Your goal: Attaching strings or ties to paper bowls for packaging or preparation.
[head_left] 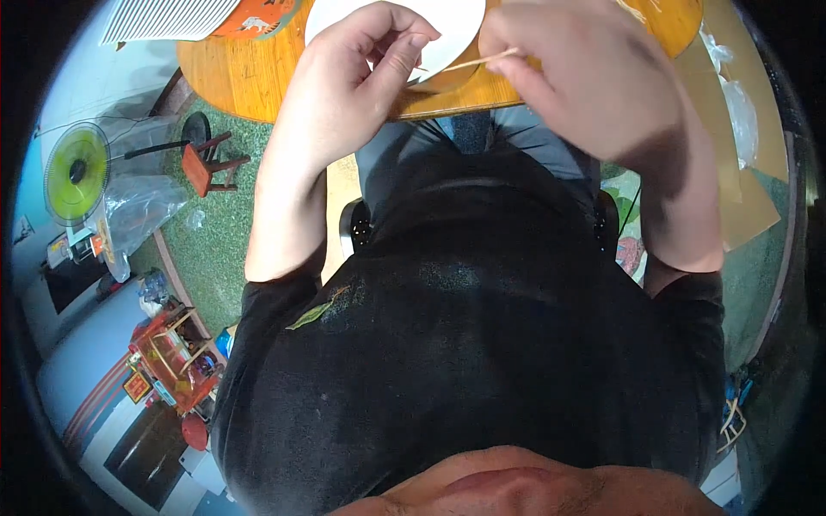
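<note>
Over the near edge of a round wooden table (245, 79), both hands work close together in front of a white plate (460, 24). My left hand (361, 69) is closed in a pinch, thumb against fingertips. Whatever lies between those fingers is too small to make out. A thin, pale wooden stick (473, 64) sticks out leftward from the thumb and fingers of my right hand (572, 73), which is somewhat blurred. The stick's tip points toward the left hand, beside the plate's rim.
An orange container (271, 19) and a white ribbed object (168, 19) sit at the table's far left. On the left stand a green fan (77, 172) and a small red stool (200, 170). Cardboard (747, 206) and clear plastic (740, 120) lie at the right.
</note>
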